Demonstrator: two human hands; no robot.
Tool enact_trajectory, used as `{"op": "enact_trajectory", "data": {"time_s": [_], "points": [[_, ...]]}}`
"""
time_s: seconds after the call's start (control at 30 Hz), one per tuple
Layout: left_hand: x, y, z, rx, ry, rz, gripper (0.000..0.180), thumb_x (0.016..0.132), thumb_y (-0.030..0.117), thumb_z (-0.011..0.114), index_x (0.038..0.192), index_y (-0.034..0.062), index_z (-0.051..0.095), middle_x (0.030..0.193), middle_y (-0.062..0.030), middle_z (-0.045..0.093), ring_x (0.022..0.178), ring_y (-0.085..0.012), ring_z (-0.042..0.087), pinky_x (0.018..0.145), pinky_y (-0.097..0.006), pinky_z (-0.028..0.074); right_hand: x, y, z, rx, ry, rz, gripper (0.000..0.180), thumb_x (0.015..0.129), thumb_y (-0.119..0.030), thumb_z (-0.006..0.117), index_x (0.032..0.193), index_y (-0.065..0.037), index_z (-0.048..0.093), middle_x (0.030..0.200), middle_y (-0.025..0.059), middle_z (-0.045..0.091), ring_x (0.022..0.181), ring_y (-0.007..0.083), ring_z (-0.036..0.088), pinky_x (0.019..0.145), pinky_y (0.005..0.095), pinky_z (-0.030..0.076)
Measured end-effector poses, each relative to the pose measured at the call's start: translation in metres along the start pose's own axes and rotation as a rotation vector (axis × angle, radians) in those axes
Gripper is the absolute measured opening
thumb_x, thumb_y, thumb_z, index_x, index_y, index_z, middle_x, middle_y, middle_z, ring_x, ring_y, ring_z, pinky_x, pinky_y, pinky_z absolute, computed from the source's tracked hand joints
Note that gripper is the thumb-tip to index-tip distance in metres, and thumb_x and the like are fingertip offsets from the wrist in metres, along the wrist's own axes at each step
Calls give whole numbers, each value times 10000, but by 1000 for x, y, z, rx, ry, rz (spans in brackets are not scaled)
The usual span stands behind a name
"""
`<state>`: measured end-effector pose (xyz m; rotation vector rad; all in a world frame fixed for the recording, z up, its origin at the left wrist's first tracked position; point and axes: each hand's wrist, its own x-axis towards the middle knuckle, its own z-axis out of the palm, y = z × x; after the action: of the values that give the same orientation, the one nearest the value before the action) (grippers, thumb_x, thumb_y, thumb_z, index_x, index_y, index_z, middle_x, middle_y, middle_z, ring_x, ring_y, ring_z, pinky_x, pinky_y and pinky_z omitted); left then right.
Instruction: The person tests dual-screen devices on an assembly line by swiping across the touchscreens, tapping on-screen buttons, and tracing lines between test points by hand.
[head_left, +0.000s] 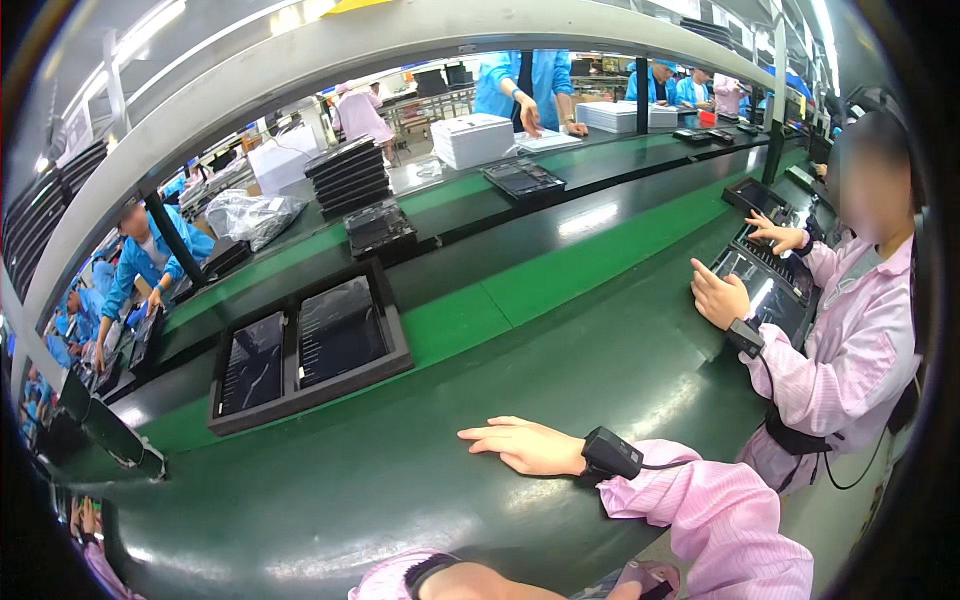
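My right hand is stretched out over the dark green worktop, palm down, fingers extended and holding nothing. Whether it touches the surface I cannot tell. A black device with a cable is strapped to that wrist, above a pink striped sleeve. My left hand shows only in part at the bottom edge, beside a pink cuff and a black band; its fingers are hidden. Beyond my right hand, to the left, lies a black foam tray with two dark, glossy flat panels in it.
A co-worker in pink handles dark panels at the right. Black trays are stacked across the line, near a clear plastic bag and a white stack. A metal rail arches overhead; a dark post stands left.
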<state>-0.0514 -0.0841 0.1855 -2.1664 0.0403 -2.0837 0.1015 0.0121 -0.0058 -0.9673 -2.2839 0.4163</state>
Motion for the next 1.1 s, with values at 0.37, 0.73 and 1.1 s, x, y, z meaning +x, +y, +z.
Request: {"op": "enact_trajectory", "data": {"time_s": [0.37, 0.73, 1.1], "points": [[-4, -4, 15, -51, 43, 69, 299, 724, 73, 732, 615, 176, 474, 628, 101, 563, 647, -24, 581, 650, -188, 367, -2, -1, 1, -46, -15, -1, 327, 813, 40, 471, 1123, -38, 534, 1344, 84, 471, 1153, 243, 502, 1062, 409, 335], [-4, 5, -5, 97, -59, 112, 286, 767, 99, 711, 668, 187, 458, 629, 119, 547, 619, 10, 566, 656, -178, 331, -1, 1, 2, -29, -20, -7, 331, 813, 31, 478, 1131, -35, 537, 1351, 85, 463, 1146, 239, 506, 1076, 409, 319], [7, -10, 3, -84, -23, 93, 285, 681, 47, 758, 666, 147, 492, 647, 55, 570, 659, -96, 607, 565, -206, 376, 0, -2, 1, -3, -76, 49, 413, 780, 69, 468, 1169, -50, 541, 1386, 63, 434, 1194, 214, 474, 1084, 423, 301]]}}
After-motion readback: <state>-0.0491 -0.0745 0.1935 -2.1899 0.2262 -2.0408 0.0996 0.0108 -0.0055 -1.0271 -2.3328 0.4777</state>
